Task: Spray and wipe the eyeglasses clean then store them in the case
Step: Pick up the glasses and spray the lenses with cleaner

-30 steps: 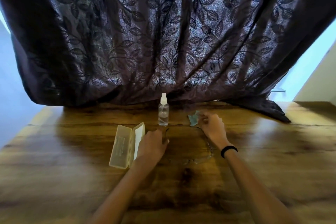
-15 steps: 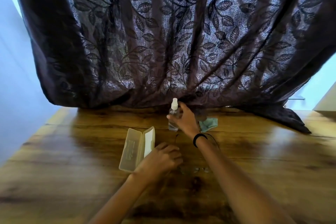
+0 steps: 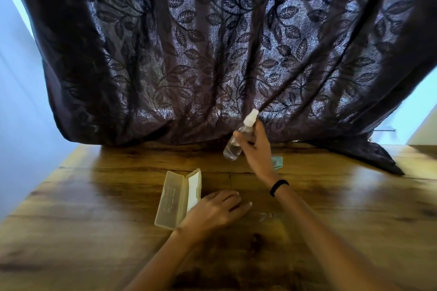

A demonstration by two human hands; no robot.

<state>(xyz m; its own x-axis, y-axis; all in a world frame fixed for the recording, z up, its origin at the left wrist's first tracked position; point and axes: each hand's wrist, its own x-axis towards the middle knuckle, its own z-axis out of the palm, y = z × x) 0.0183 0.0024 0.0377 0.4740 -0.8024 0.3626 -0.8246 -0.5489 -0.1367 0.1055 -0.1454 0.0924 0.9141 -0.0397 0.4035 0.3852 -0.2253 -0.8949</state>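
Tilted spray bottle (image 3: 233,147) gripped in right hand (image 3: 256,151) above table (image 3: 94,220); left hand (image 3: 212,212) rests beside open case (image 3: 169,201).

The left forearm (image 3: 165,260) and the right forearm (image 3: 321,231) are bare along all of their visible length, as are the left hand (image 3: 212,212) and the right hand (image 3: 256,151). The right wrist wears one narrow black band (image 3: 279,187) (too blurred to tell a strap from a hair tie), smooth, dark and snug round the wrist, just behind the hand.
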